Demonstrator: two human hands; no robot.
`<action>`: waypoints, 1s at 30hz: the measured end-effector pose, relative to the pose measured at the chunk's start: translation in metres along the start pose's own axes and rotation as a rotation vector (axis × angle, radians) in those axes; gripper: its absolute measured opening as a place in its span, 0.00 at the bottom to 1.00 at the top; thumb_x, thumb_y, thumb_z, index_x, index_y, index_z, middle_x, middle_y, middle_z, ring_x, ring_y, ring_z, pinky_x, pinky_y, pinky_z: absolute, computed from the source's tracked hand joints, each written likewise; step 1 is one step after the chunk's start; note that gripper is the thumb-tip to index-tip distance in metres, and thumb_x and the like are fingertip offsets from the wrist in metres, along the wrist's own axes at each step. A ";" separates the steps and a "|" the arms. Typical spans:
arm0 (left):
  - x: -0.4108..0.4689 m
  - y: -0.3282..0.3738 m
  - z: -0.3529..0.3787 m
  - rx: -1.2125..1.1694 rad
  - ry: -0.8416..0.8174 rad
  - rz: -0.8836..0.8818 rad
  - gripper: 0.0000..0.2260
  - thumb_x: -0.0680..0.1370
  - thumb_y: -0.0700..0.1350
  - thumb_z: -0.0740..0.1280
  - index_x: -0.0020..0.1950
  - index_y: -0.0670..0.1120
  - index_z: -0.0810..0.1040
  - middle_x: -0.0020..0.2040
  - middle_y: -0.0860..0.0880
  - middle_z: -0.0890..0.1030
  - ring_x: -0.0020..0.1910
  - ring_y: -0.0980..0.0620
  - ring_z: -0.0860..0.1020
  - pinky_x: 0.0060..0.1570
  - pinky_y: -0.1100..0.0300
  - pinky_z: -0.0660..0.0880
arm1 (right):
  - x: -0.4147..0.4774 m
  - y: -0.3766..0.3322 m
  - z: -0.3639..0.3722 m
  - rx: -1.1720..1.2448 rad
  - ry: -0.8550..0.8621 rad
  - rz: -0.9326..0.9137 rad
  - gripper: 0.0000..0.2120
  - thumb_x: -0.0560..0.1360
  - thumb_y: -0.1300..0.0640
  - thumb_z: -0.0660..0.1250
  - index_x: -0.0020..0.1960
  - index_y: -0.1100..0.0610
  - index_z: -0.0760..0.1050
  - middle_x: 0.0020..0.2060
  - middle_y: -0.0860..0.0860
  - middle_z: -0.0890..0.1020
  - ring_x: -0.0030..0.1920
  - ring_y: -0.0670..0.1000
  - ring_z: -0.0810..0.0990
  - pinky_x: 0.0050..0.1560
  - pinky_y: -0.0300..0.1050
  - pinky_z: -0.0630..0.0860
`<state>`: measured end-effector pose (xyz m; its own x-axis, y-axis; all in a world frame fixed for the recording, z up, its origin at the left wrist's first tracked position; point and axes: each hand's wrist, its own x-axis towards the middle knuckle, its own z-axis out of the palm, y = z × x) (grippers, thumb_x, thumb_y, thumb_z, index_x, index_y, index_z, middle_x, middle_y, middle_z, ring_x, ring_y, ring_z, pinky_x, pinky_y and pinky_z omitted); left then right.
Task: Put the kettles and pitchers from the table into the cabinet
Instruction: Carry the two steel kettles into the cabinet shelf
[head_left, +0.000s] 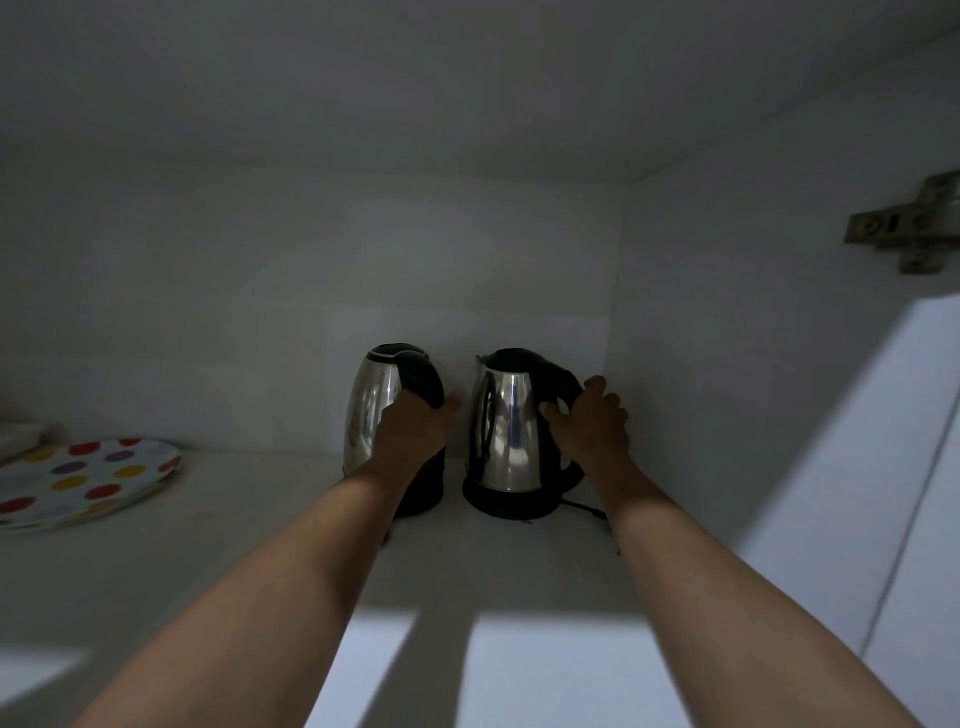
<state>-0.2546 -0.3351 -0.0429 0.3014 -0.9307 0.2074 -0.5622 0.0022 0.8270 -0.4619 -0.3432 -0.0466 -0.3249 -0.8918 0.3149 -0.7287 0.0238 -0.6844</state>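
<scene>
Cabinet interior: white back wall (311, 291), ceiling panel and right side wall, dim. Metal hinge (906, 223) on right wall. Polka-dot plate (78, 483) at shelf's left edge. Daylight falls across shelf (545, 654) front edge.

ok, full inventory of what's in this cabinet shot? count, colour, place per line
left kettle: 1, steel body with black handle and lid, standing on the shelf toward the back, centre
right kettle: 1, steel body with black handle, lid and base, standing just right of the other, near the right wall
power cord: 1, black, lying on the shelf behind the right kettle's base
plate: 1, white with red, yellow and purple dots, on the shelf at far left
hinge: 1, metal, on the right wall, upper right
left hand: 1, gripping the left kettle's handle
right hand: 1, on the right kettle's handle
</scene>
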 end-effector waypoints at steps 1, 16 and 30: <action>-0.002 0.002 -0.003 0.026 0.005 -0.002 0.31 0.76 0.61 0.67 0.68 0.39 0.73 0.62 0.40 0.80 0.61 0.40 0.78 0.56 0.54 0.73 | -0.001 -0.002 -0.002 -0.026 0.011 -0.009 0.39 0.78 0.41 0.67 0.78 0.59 0.55 0.71 0.63 0.67 0.71 0.65 0.65 0.66 0.62 0.71; -0.084 0.004 -0.121 0.507 0.023 0.390 0.28 0.82 0.60 0.56 0.78 0.48 0.63 0.74 0.42 0.70 0.72 0.40 0.67 0.70 0.46 0.65 | -0.106 -0.084 -0.035 -0.167 -0.044 -0.282 0.30 0.80 0.42 0.62 0.77 0.55 0.64 0.74 0.60 0.68 0.75 0.63 0.64 0.72 0.60 0.66; -0.275 -0.069 -0.290 0.693 0.082 0.398 0.27 0.82 0.60 0.54 0.77 0.46 0.65 0.72 0.39 0.72 0.73 0.39 0.66 0.70 0.42 0.65 | -0.333 -0.156 -0.065 -0.246 -0.156 -0.421 0.34 0.80 0.41 0.62 0.80 0.57 0.58 0.77 0.62 0.63 0.78 0.64 0.57 0.75 0.65 0.61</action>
<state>-0.0753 0.0266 -0.0060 0.0180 -0.8780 0.4784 -0.9815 0.0757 0.1759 -0.2790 -0.0200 -0.0017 0.1077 -0.9033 0.4154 -0.9034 -0.2634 -0.3385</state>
